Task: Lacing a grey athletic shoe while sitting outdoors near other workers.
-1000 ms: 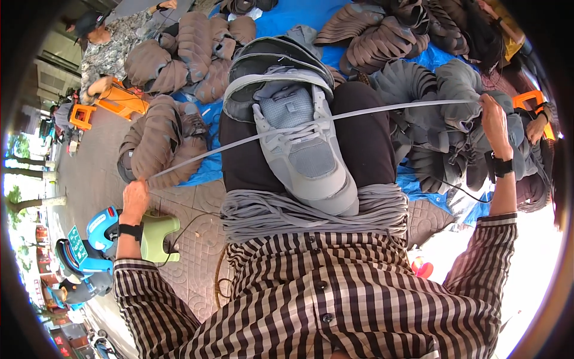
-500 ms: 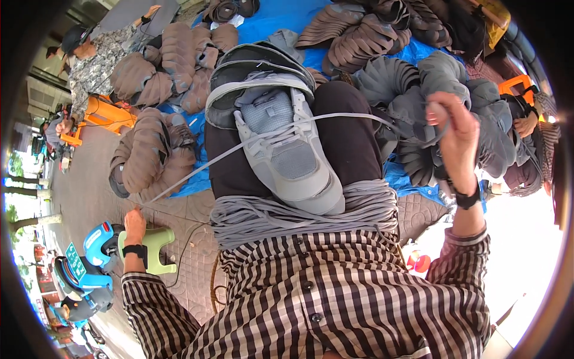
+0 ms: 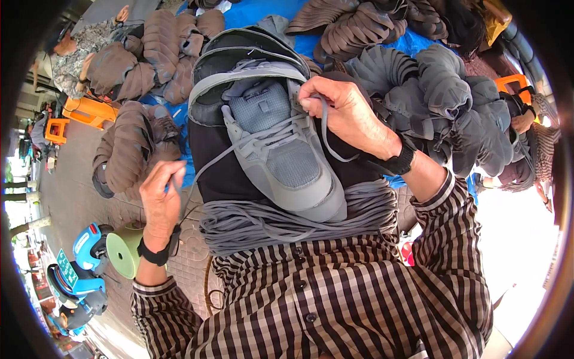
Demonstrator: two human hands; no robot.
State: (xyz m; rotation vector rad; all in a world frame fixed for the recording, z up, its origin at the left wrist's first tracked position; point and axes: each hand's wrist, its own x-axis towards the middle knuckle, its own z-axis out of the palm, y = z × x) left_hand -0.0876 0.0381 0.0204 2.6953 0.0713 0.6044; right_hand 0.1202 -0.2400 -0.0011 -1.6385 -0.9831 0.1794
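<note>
A grey shoe upper (image 3: 293, 167) lies across my lap, toe toward me, with more dark uppers (image 3: 239, 57) nested at its far end. Its grey shoelace (image 3: 218, 157) is threaded through the lower eyelets. My right hand (image 3: 344, 110) pinches one lace end beside the upper's right eyelet row, and a loop of lace hangs below the fingers. To the left of the upper, my left hand (image 3: 161, 194) is closed on the other end, which runs slack from the eyelets. A thick bundle of loose grey laces (image 3: 263, 224) rests across my lap against my shirt.
Stacks of brown uppers (image 3: 134, 137) and grey uppers (image 3: 412, 90) lie on a blue tarp (image 3: 254, 11). Orange stools (image 3: 89, 112) stand left and right, and a green stool (image 3: 122, 254) is beside my left forearm. Other people sit at both sides.
My right hand has come inward from the far right to the upper's eyelets. The left hand has moved up and closer. The lace, stretched tight before, now hangs slack.
</note>
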